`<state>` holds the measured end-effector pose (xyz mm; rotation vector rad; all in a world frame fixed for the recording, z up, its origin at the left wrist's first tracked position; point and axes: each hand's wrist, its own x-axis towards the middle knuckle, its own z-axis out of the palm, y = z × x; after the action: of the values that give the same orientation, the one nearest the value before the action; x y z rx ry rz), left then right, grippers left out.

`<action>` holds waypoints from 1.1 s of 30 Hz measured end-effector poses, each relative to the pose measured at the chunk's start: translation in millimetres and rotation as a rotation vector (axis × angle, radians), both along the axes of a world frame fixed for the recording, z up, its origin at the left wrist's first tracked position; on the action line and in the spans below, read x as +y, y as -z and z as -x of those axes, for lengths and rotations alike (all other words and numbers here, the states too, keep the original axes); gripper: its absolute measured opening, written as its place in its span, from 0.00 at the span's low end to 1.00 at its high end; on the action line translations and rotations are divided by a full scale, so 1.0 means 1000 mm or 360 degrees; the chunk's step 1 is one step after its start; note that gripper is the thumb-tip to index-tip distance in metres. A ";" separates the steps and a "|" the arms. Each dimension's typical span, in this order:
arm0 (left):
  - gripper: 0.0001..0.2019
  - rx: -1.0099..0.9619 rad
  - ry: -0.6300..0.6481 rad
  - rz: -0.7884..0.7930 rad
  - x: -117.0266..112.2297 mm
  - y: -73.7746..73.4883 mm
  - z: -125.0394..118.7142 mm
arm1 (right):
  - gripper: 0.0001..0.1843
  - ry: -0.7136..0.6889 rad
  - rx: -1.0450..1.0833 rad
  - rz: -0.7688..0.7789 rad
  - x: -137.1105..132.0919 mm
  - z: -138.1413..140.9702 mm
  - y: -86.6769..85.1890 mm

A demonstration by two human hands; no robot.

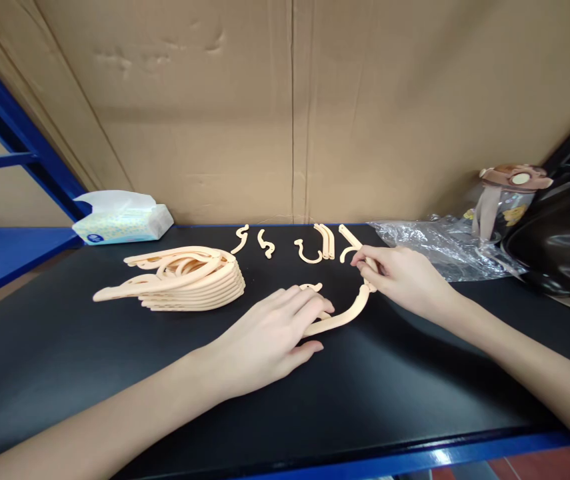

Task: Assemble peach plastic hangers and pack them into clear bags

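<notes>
A cream plastic folding hanger [345,316] lies partly unfolded on the dark tabletop between my hands. My left hand [279,328] rests low over its left end, fingers bent onto the curved arm and thumb on the near side; the fingers hide that end. At the upper right joint, my right hand [399,275] pinches a straight arm of the hanger between thumb and fingers. Beyond it lie loose cream pieces: a hook [309,257], several straight arms [325,241], and small curved pieces [266,245]. Left of my left hand sits a stack of folded hangers [192,283].
A tissue pack [122,220] stands at the back left. Clear plastic bags [425,243], a transparent bottle with a brown lid [509,183] and a shiny black bag [562,233] are at the right. Behind rises a cardboard wall [215,120]; a blue frame [25,127] borders the left.
</notes>
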<state>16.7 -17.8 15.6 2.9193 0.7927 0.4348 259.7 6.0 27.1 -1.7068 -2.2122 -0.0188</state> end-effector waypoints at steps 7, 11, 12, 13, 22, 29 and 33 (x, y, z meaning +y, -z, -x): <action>0.13 0.0082 -0.0160 -0.0105 0.005 0.000 0.002 | 0.16 -0.0333 -0.0172 0.0081 -0.001 -0.001 0.002; 0.10 0.0104 -0.0134 -0.0196 0.006 0.000 0.002 | 0.17 -0.0568 -0.0234 0.0209 -0.006 0.002 0.004; 0.10 0.0105 -0.0134 -0.0207 0.007 -0.001 0.002 | 0.17 -0.0598 -0.0232 0.0228 -0.008 0.003 0.004; 0.10 0.0089 -0.0139 -0.0206 0.007 -0.001 0.003 | 0.16 -0.0626 -0.0226 0.0235 -0.009 0.005 0.003; 0.15 -0.0317 -0.0270 -0.0203 0.021 0.001 0.012 | 0.11 -0.0791 -0.0109 0.0197 -0.021 0.015 -0.001; 0.22 -0.0366 -0.0724 -0.0161 0.015 0.000 0.008 | 0.09 -0.0790 0.0046 0.0207 -0.029 0.023 -0.004; 0.21 -0.0348 -0.0783 0.0206 0.009 -0.003 0.005 | 0.05 -0.0751 0.0202 0.0237 -0.031 0.025 -0.003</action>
<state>12.1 -9.0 18.7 2.4808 1.4389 0.6925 235.1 -24.6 30.0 -1.1721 -2.5086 0.3658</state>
